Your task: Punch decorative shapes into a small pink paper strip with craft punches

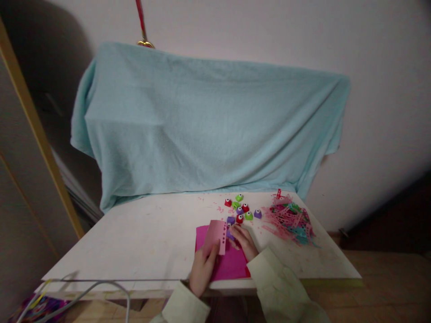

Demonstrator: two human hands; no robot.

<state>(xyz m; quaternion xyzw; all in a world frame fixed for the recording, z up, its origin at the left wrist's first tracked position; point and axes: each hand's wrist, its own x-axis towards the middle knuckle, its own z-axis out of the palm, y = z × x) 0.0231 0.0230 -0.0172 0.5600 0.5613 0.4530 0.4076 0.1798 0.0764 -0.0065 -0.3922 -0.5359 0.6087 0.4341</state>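
Observation:
My left hand [203, 268] holds up a light pink paper strip [215, 234] with a row of small punched holes along its right edge. Beside it, my right hand [244, 241] grips a small purple craft punch [230, 233] pressed against that edge. Both hands work over a magenta paper sheet [229, 262] lying flat near the front edge of the white table [141, 242]. Just beyond my right hand sits a cluster of several small red, green and purple punches [243, 209].
A heap of punched pink and teal paper strips [291, 220] lies at the table's right. A light blue cloth [208, 125] drapes over something tall behind the table. Grey cables [101, 287] run along the front left edge. A wooden frame [37, 130] stands at left.

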